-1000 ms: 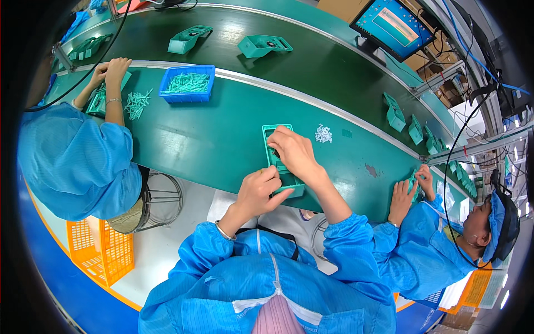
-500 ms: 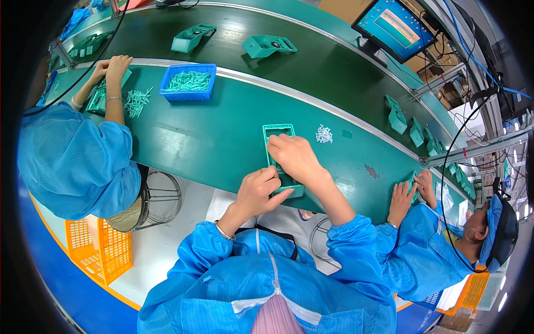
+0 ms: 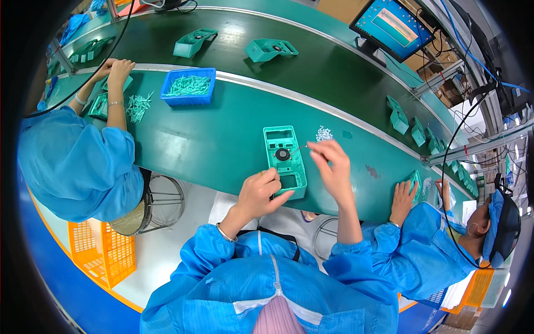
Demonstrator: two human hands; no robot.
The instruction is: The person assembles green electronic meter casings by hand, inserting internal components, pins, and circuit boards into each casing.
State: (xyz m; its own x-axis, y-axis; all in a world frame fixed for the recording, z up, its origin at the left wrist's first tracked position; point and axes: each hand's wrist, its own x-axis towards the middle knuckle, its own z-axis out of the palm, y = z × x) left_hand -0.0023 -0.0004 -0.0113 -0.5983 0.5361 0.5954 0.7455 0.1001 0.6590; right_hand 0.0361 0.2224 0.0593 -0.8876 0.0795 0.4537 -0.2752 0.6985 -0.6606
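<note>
A green plastic housing [image 3: 301,175] with rectangular openings lies lengthwise on the bench in front of me. A round black speaker [image 3: 282,154] sits in its middle. My left hand [image 3: 258,192] is closed on the near-left side of the housing, thumb over its near end. To the right of the housing, my right hand [image 3: 334,167] pinches the end of a thin wire [image 3: 298,148] that runs from the speaker. Just beyond those fingertips is a small pile of whitish pieces [image 3: 323,133].
A blue bin [image 3: 189,101] of thin green parts stands at the far left, beside a loose heap [image 3: 139,106] of them. Along the back runs a dark green conveyor [image 3: 328,72] carrying more green housings [image 3: 271,50]. Co-workers sit left and right. A monitor [image 3: 394,28] stands beyond.
My right hand has moved off the housing to the right and drawn the wire out sideways, uncovering the speaker. My left hand keeps its hold.
</note>
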